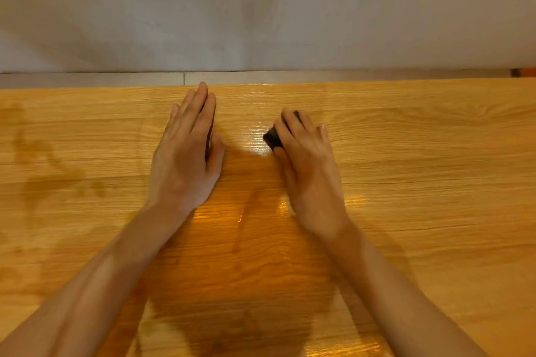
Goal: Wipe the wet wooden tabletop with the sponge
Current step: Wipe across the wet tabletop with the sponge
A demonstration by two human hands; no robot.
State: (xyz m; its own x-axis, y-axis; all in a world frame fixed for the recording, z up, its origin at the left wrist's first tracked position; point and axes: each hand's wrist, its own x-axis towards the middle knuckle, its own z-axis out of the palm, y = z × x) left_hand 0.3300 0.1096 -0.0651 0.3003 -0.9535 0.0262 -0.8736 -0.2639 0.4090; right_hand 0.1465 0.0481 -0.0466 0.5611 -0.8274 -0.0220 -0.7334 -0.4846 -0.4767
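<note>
The wooden tabletop (420, 168) fills the lower two thirds of the head view. A shiny wet film covers its middle, and darker damp streaks lie at the left. My right hand (307, 165) grips a small dark sponge (272, 138) and holds it down on the wet wood right of centre. Most of the sponge is hidden under my fingers; only its left end and a far corner show. My left hand (185, 156) rests flat on the table to the left of the sponge, fingers straight and together, pointing to the far edge.
The table's far edge (377, 82) runs across the view, with a grey ledge and a plain grey wall (261, 9) behind it. A small orange-brown object (523, 72) sits at the far right on the ledge.
</note>
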